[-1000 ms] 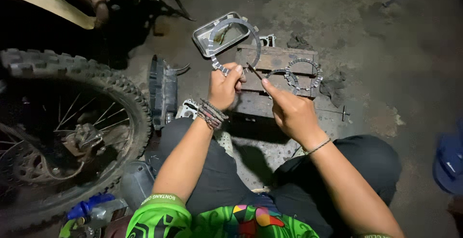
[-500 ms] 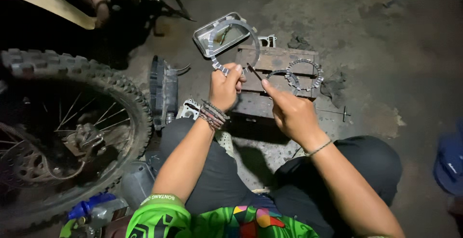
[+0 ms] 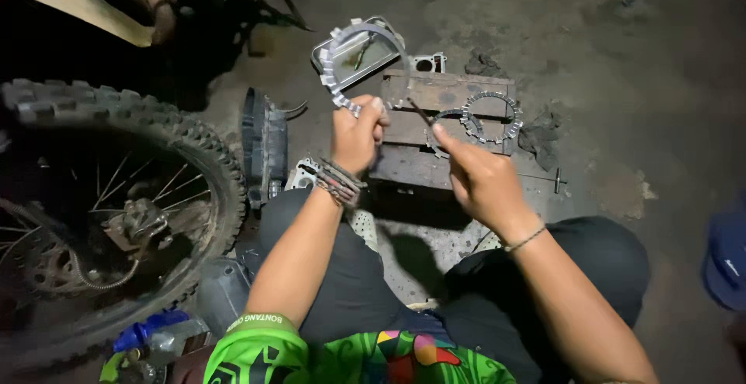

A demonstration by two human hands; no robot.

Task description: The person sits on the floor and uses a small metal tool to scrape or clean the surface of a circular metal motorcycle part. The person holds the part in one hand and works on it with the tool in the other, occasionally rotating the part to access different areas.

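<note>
My left hand [image 3: 357, 134] holds up a toothed metal clutch ring [image 3: 334, 65] by its lower edge, above a wooden board [image 3: 435, 123] on the floor. My right hand [image 3: 478, 178] pinches a thin dark tool [image 3: 420, 112] whose tip points toward the ring. Two more toothed rings [image 3: 489, 117] lie overlapped on the board, just beyond my right hand. Behind the held ring sits a shallow grey metal tray [image 3: 365, 51] with a small tool in it.
A knobby motorcycle wheel [image 3: 109, 197] stands at the left, with a dark engine cover [image 3: 260, 147] leaning next to it. A T-handle tool [image 3: 553, 179] lies on the stained concrete to the right. A blue cap [image 3: 726, 260] is at the right edge.
The ring in my left hand has been lifted slightly and turned. My right hand with the thin tool has stayed close beside it.
</note>
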